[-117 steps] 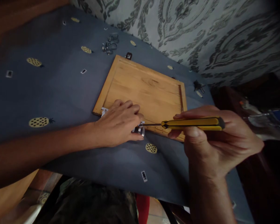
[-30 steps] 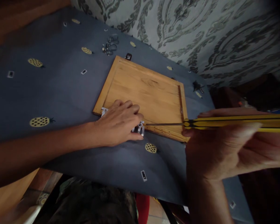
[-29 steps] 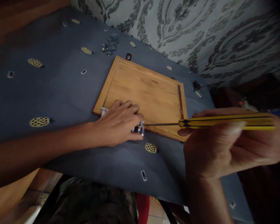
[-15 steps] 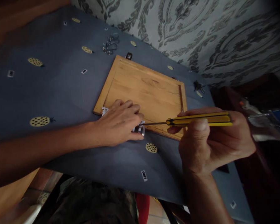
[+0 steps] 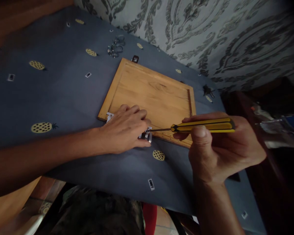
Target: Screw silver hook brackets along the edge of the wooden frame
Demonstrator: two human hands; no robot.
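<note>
A framed wooden door panel [image 5: 147, 89] lies flat on the table. At its near edge my left hand [image 5: 123, 132] is closed over a metal hinge [image 5: 148, 137], the thumb on the near side and the fingers across the wood; much of the hinge is hidden under it. My right hand [image 5: 225, 150] grips a screwdriver [image 5: 204, 125] by its yellow and black handle, thumb on the handle. The thin shaft points left, and its tip meets the hinge. More metal [image 5: 109, 116] shows at the panel's near left corner, beside my left hand.
A blue-grey cloth [image 5: 68, 88] with pineapple prints covers the table. Beyond the panel are a small black object [image 5: 135, 59] and a pair of glasses [image 5: 116, 49]. A dark clip-like item [image 5: 208, 90] lies at the far right. The patterned wall [image 5: 193, 29] borders the back.
The screwdriver handle and my right hand have shifted slightly left, and my grip on the handle has turned a little. My left hand and the panel stay in place.
</note>
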